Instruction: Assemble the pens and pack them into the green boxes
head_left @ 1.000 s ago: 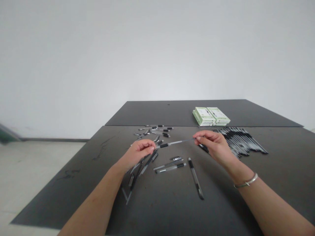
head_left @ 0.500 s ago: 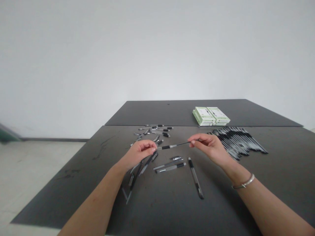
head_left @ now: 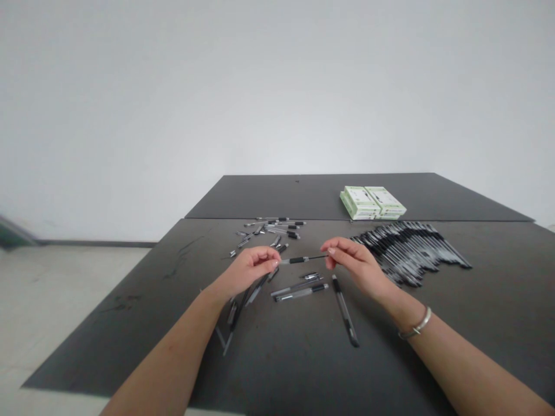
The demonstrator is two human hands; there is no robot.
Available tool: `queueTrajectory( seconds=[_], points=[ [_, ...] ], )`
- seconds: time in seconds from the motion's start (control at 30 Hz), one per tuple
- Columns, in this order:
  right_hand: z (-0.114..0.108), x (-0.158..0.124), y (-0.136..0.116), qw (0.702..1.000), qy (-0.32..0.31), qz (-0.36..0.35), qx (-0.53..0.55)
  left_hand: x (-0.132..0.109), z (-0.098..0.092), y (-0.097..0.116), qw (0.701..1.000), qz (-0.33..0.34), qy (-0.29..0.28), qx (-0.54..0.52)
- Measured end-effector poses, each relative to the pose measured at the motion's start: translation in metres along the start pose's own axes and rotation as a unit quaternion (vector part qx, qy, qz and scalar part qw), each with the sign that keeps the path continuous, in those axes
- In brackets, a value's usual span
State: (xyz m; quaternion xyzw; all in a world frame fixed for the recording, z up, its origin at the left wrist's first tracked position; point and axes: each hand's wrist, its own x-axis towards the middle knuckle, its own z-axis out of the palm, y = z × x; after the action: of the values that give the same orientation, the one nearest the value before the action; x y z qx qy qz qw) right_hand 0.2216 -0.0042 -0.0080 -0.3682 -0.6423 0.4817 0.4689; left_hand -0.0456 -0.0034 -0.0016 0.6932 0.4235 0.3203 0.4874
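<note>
Between thumb and fingers, my left hand pinches the clear end of a pen barrel with a black grip, held above the table. My right hand pinches a thin dark refill, which enters the grip end of that barrel. Part of the refill shows between the grip and my right fingertips. Below them lie a pen barrel with a black grip and a dark refill-like stick beside it. A capped pen rests nearer to me, under my right hand. Loose pen parts lie partly hidden behind my left hand.
Many pens lie side by side in a fanned row on the right. Green-and-white boxes are stacked on the far black table. More scattered pen parts lie at the centre back of the near table.
My right hand has moved left towards my left hand, and less of the refill shows outside the barrel. My left hand and the barrel have shifted slightly right.
</note>
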Motion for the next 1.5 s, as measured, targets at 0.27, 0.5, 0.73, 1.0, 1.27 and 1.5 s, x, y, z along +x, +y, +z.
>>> queueTrajectory(
  seconds=[0.27,0.5,0.73,1.0,1.27,1.5],
  points=[
    [0.01,-0.002,0.004,0.999,-0.024,0.027,0.002,0.002,0.003,-0.002,1.0,0.011,-0.003,-0.008],
    [0.012,-0.002,0.009,0.999,-0.017,0.011,-0.036,0.001,0.004,-0.003,1.0,0.001,0.015,-0.016],
    [0.004,0.003,0.023,0.95,-0.04,-0.058,-0.305,0.002,0.001,-0.008,0.996,-0.015,0.061,-0.069],
    [0.014,0.002,0.028,0.904,-0.101,-0.081,-0.408,0.007,-0.006,-0.018,0.979,0.022,0.134,-0.154],
    [0.013,0.006,0.023,0.905,-0.093,-0.061,-0.411,0.008,-0.011,-0.014,0.963,0.025,0.178,-0.203],
    [0.04,0.05,0.014,0.879,-0.1,-0.097,-0.455,0.008,-0.012,-0.015,0.964,0.035,0.176,-0.196]
  ],
)
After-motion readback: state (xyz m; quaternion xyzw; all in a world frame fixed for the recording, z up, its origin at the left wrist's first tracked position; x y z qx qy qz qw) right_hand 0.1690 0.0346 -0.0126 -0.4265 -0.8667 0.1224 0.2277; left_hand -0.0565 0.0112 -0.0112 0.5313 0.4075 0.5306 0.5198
